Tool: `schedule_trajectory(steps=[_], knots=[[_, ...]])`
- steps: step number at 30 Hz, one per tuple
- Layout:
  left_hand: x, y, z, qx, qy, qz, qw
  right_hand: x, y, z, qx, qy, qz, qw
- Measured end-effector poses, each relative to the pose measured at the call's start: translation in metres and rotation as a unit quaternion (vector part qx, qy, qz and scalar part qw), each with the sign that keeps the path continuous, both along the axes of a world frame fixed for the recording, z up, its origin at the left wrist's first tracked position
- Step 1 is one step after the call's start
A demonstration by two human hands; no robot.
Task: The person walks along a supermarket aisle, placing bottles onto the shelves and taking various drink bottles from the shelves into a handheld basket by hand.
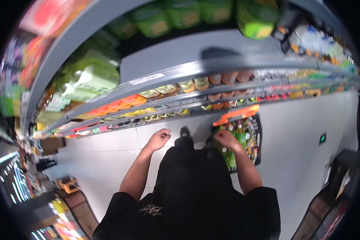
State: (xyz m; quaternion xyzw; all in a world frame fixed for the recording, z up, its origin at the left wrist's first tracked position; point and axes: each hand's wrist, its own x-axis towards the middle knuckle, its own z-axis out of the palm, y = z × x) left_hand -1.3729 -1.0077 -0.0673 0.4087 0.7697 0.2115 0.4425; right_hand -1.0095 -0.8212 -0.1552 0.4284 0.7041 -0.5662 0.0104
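Note:
My left hand (160,139) hangs over the floor in front of the shelves, its fingers curled in with nothing visible in them. My right hand (226,139) is loosely closed above the near left part of a black shopping basket (260,146), and I see nothing in its grip. The basket stands on the floor to the right of my legs. Its orange handle (237,115) leans toward the shelf side. Inside lie green bottles (241,136) and several colourful packages (252,138), partly hidden by my right hand and forearm.
A long grey store shelf (180,70) runs across in front, stocked with green packs (184,16), orange-lidded goods (118,106) and jars. My shoe (185,132) points toward it. More display stands are behind me at lower left and lower right. A green floor sign (322,138) lies right.

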Motion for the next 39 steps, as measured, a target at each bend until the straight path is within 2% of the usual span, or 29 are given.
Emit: schedule_trajectory(steps=[1, 2, 5, 6, 8, 10, 14, 15, 16, 17, 18, 19, 20, 21, 23, 24, 25, 27, 29, 31, 36, 39], knots=[[0.004, 0.014, 0.021, 0.039, -0.024, 0.008, 0.999, -0.014, 0.008, 0.023, 0.016, 0.059, 0.035, 0.998], [0.010, 0.028, 0.049, 0.109, -0.032, 0.011, 0.993, -0.031, 0.019, 0.070, -0.001, 0.090, 0.062, 0.994], [0.020, 0.061, 0.150, 0.231, -0.088, 0.009, 0.969, -0.076, 0.045, 0.220, -0.094, 0.151, 0.116, 0.977], [0.022, 0.070, 0.186, 0.264, -0.091, 0.005, 0.960, -0.088, 0.052, 0.263, -0.092, 0.189, 0.111, 0.971], [0.020, 0.089, 0.247, 0.304, -0.007, -0.014, 0.952, -0.111, 0.063, 0.330, -0.056, 0.235, 0.088, 0.966], [0.013, 0.110, 0.282, 0.367, 0.017, -0.002, 0.930, -0.138, 0.078, 0.374, -0.004, 0.265, 0.057, 0.962], [-0.006, 0.164, 0.327, 0.456, -0.045, 0.054, 0.887, -0.192, 0.117, 0.415, 0.195, 0.347, -0.022, 0.917], [-0.010, 0.179, 0.335, 0.468, 0.050, 0.065, 0.880, -0.203, 0.131, 0.422, 0.229, 0.338, -0.074, 0.910], [-0.015, 0.192, 0.343, 0.475, 0.144, 0.078, 0.864, -0.211, 0.146, 0.430, 0.316, 0.253, -0.113, 0.908], [-0.024, 0.204, 0.352, 0.420, 0.205, 0.040, 0.883, -0.220, 0.162, 0.433, 0.343, 0.248, -0.139, 0.895], [-0.035, 0.225, 0.355, 0.460, 0.245, 0.040, 0.852, -0.229, 0.180, 0.430, 0.370, 0.245, -0.166, 0.881], [-0.045, 0.250, 0.350, 0.496, 0.284, 0.040, 0.819, -0.237, 0.202, 0.425, 0.539, 0.203, -0.133, 0.807], [-0.054, 0.272, 0.346, 0.530, 0.321, 0.041, 0.784, -0.243, 0.226, 0.421, 0.688, 0.153, -0.096, 0.703], [-0.064, 0.290, 0.343, 0.559, 0.355, 0.062, 0.747, -0.249, 0.241, 0.423, 0.812, 0.099, -0.055, 0.573], [-0.075, 0.314, 0.336, 0.607, 0.417, 0.103, 0.668, -0.264, 0.242, 0.439, 0.808, 0.141, -0.061, 0.569], [-0.078, 0.321, 0.337, 0.615, 0.424, 0.113, 0.655, -0.268, 0.239, 0.446, 0.804, 0.160, -0.064, 0.569], [-0.081, 0.326, 0.337, 0.620, 0.413, 0.115, 0.657, -0.268, 0.236, 0.451, 0.770, 0.145, -0.040, 0.620], [-0.086, 0.332, 0.336, 0.622, 0.339, 0.097, 0.700, -0.271, 0.240, 0.453, 0.755, 0.129, -0.036, 0.641], [-0.089, 0.334, 0.336, 0.626, 0.228, 0.077, 0.742, -0.273, 0.248, 0.453, 0.772, 0.120, -0.045, 0.623], [-0.092, 0.336, 0.334, 0.636, 0.115, 0.066, 0.760, -0.274, 0.258, 0.452, 0.790, 0.111, -0.054, 0.601], [-0.088, 0.335, 0.325, 0.648, -0.098, 0.059, 0.753, -0.270, 0.273, 0.445, 0.824, 0.099, -0.080, 0.552], [-0.079, 0.329, 0.319, 0.651, -0.164, 0.061, 0.739, -0.258, 0.267, 0.436, 0.822, 0.082, -0.085, 0.557]])
